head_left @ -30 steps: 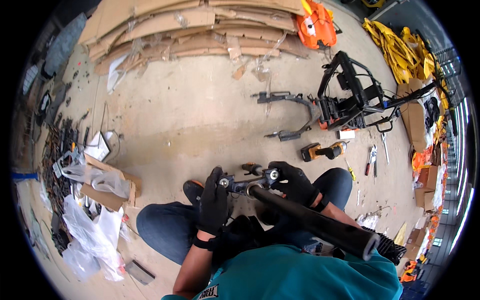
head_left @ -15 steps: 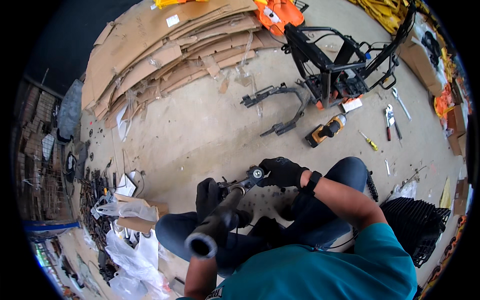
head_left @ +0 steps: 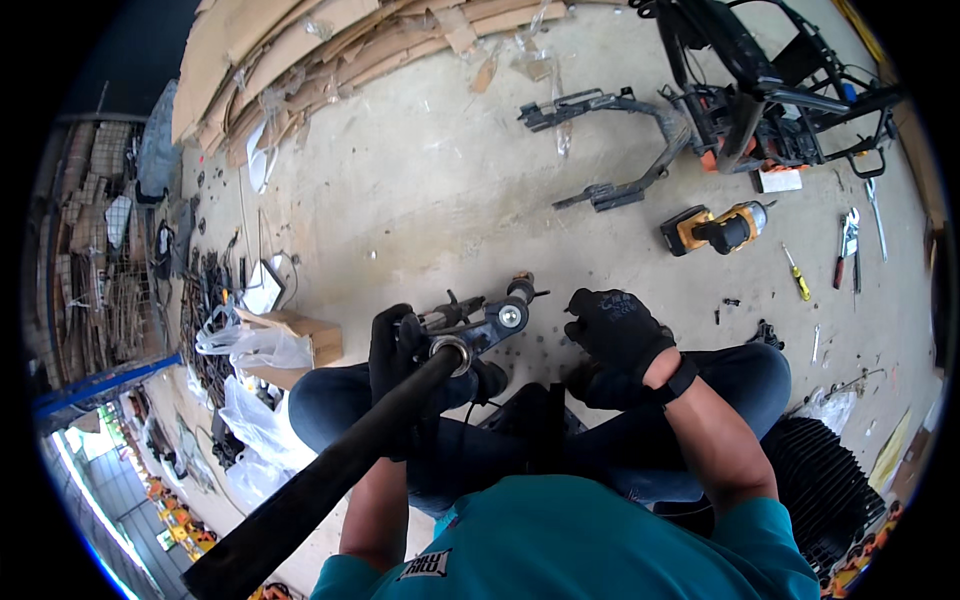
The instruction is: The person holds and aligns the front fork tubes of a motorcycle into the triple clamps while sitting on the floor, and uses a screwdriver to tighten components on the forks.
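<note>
A long black tube slants from the lower left toward a grey metal clamp bracket, which has a round bolt head on its arm and a ring around the tube's upper end. My left hand, in a black glove, is closed around this piece near the bracket, with part of the fingers hidden. To the right of the bracket and apart from it is my gloved right hand. Its fingers are curled together, and whatever they hold, if anything, is hidden. Both hands are above my bent legs.
A yellow-black cordless drill lies ahead right, near a black U-shaped bracket and a black vehicle frame. Pliers and a yellow screwdriver lie further right. Cardboard sheets are stacked ahead; an opened box stands left.
My right hand has let go of the bracket and moved right. The tube has swung so that its open end no longer faces up and it stretches to the lower left.
</note>
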The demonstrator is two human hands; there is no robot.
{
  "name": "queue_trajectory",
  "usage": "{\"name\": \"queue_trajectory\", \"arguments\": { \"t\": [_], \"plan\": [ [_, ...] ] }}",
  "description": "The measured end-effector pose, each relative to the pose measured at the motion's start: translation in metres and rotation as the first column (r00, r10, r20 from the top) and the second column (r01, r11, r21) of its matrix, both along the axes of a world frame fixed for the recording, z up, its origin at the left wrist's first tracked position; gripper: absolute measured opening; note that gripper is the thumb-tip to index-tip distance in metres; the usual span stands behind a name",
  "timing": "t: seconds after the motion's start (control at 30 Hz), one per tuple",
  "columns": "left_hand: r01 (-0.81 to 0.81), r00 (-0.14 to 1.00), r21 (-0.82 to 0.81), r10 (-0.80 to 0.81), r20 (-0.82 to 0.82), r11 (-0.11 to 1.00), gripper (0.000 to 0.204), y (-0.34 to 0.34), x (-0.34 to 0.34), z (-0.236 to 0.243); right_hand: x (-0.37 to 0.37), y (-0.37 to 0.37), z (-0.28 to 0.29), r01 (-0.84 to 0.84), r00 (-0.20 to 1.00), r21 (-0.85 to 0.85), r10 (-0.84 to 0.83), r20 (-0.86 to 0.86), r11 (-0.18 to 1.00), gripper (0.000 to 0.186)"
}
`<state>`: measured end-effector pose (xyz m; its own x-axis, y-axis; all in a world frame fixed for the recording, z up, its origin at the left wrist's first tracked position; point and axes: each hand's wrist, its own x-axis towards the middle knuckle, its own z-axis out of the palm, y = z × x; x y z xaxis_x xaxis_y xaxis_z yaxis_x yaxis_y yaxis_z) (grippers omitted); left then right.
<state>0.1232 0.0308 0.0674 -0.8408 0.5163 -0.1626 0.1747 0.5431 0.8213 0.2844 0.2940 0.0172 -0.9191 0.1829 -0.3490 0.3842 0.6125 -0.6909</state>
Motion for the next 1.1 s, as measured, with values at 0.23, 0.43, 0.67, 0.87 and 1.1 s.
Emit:
{"name": "queue_trajectory", "arguments": {
  "t": [0.23, 0.43, 0.67, 0.87, 1.1],
  "plan": [
    [0.029, 0.988, 0.042, -0.035, 0.149, 0.999, 0.057, 0.013, -0.005, 0.02, -0.017, -0.014, 0.004, 0.021, 0.994, -0.063, -0.027, -0.107, 0.998, 0.025],
    [-0.134, 0.949, 0.076, 0.106, 0.298, 0.988, 0.05, 0.019, -0.009, 0.019, -0.034, -0.017, -0.022, 0.088, 0.996, -0.022, -0.087, 0.032, 0.996, 0.047],
    [-0.019, 0.997, 0.092, 0.012, 0.082, 0.996, 0.036, 0.025, -0.018, 0.011, -0.049, -0.021, -0.037, 0.029, 0.999, 0.004, -0.029, 0.045, 1.0, 0.056],
    [-0.285, 0.892, 0.236, 0.168, 0.419, 0.929, 0.036, 0.023, -0.014, 0.007, -0.059, -0.029, -0.038, -0.018, 1.0, -0.104, 0.02, 0.018, 0.994, 0.047],
    [-0.39, 0.86, 0.261, 0.247, 0.448, 0.883, 0.049, 0.018, -0.016, 0.002, -0.068, -0.033, -0.022, 0.112, 0.977, -0.17, -0.14, -0.161, 0.979, 0.058]
  ]
}}
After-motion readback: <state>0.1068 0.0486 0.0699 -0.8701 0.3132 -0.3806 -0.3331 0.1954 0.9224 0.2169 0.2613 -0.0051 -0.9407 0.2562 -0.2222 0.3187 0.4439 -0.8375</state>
